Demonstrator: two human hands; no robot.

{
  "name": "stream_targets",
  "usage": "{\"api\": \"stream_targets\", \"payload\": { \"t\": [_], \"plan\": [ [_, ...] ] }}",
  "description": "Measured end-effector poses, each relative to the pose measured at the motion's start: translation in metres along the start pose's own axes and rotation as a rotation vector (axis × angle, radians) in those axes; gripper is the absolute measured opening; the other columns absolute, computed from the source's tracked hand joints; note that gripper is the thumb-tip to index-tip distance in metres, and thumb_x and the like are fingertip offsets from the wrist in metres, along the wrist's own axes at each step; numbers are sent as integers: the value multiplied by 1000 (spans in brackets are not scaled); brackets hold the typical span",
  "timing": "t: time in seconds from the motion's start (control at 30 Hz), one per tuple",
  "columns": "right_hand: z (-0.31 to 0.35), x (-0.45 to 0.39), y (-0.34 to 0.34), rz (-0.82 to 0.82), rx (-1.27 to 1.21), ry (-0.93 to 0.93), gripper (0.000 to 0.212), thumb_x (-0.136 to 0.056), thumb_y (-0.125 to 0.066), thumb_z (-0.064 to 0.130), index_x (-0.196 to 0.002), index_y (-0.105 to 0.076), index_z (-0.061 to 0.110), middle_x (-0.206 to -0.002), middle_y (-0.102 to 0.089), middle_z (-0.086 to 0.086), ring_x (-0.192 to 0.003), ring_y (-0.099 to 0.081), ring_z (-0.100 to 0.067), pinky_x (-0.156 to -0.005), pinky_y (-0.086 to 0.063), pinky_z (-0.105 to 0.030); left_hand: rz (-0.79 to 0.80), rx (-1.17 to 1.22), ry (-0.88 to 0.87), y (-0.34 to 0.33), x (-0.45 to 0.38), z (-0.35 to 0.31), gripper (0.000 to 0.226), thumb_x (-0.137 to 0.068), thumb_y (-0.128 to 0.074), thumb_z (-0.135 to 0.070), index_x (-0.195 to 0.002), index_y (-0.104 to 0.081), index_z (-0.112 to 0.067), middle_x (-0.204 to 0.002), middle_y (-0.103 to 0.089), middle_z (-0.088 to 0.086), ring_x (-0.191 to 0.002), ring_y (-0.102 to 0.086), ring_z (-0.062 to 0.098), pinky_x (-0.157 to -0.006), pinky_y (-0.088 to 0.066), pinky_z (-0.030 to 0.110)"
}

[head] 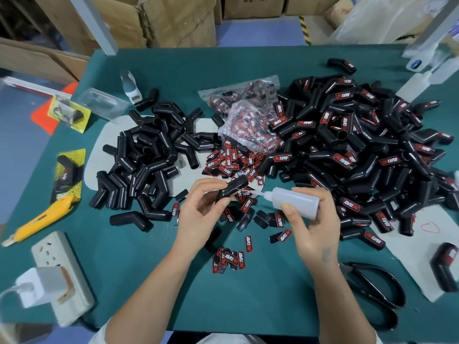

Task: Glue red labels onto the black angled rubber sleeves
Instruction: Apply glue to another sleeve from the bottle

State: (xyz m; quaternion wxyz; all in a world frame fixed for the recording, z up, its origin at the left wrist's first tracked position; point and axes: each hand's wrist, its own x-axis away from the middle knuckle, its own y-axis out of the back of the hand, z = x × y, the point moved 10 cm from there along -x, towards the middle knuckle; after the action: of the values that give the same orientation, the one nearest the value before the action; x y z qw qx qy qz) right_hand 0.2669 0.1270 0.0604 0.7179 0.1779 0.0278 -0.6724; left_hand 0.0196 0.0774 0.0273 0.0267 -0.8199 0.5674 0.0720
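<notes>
Just above the table's near middle, the left hand (198, 209) is pinching a sleeve (232, 188) slanting up-right, while the right hand (314, 227), gripping the glue bottle (293, 201), is aiming its nozzle leftward at it.

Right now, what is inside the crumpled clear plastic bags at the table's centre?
The crumpled clear plastic bags hold red and black labels, seen through the film. How many cannot be told; folds and glare hide most of them.

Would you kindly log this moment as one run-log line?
step: gluing | left hand: holds rubber sleeve | right hand: holds glue bottle, nozzle aimed at sleeve | label: not yet on
</notes>
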Motion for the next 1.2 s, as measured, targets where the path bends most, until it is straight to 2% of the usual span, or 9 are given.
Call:
{"api": "stream_targets", "payload": {
  "t": [0.17, 0.3, 0.43, 0.57, 0.73, 0.9, 1.07, 1.2],
  "plan": [
    [-1, 0, -2, 11, -5, -4, 30, -92, -71, 38, -115, -59, 53, -112, -65, 22, -100, -66, -8, -80, -50, -16, -7, -3, -4, 1, 0, -2, 39, -92, -73, -3, -110, -73, -38, -120, -66, 1, -121, -63, 21, -103, -49, 22],
    [-2, 0, 0, 3, -2, -11, 29, -92, -71, 40, -115, -59, 53, -113, -65, 21, -100, -66, -8, -79, -52, -18, -4, 1, -2, 0, 1, -2, 38, -92, -73, -3, -109, -73, -37, -121, -65, 2, -122, -63, 23, -104, -49, 23],
    [1, 0, 0, 0, -1, 4, 29, -93, -71, 39, -115, -58, 53, -112, -65, 23, -98, -66, -5, -78, -50, -14, 9, -8, 4, -1, 1, -1, 34, -92, -73, -4, -109, -73, -33, -121, -65, 3, -122, -64, 23, -103, -49, 23],
    [-1, -1, 3, -21, -22, -11, 27, -93, -71, 42, -115, -58, 53, -112, -66, 21, -98, -67, -6, -79, -52, -16, 9, -5, 4, -1, 2, -2, 35, -92, -74, -4, -109, -74, -35, -121, -65, 2, -121, -64, 21, -103, -49, 22],
    [2, -2, 4, -35, -41, -8, 27, -93, -71, 40, -113, -58, 52, -111, -65, 23, -96, -66, -3, -79, -50, -12, 6, 1, 12, -1, 1, 0, 35, -92, -74, -6, -109, -74, -36, -121, -65, -1, -122, -64, 21, -102, -49, 21],
    [1, -2, 6, -47, -47, -13, 27, -92, -71, 40, -113, -59, 53, -112, -66, 21, -99, -67, -7, -80, -52, -16, 8, 10, 14, 0, 2, 1, 24, -92, -75, -19, -110, -74, -35, -122, -65, 0, -123, -63, 24, -103, -49, 23],
    [2, -1, 4, -32, -47, -8, 26, -93, -71, 41, -114, -58, 52, -111, -65, 21, -95, -68, -5, -78, -52, -15, 7, 5, 13, 1, 1, 3, 23, -93, -75, -21, -110, -73, -35, -123, -65, 2, -124, -63, 26, -103, -49, 23],
    [0, -1, 7, -50, -38, -16, 26, -93, -70, 44, -114, -58, 53, -113, -65, 21, -102, -67, -11, -81, -53, -18, 7, -1, 15, 2, 1, 3, 23, -93, -75, -22, -111, -73, -36, -123, -65, 2, -123, -63, 24, -103, -50, 23]
  ]
}}
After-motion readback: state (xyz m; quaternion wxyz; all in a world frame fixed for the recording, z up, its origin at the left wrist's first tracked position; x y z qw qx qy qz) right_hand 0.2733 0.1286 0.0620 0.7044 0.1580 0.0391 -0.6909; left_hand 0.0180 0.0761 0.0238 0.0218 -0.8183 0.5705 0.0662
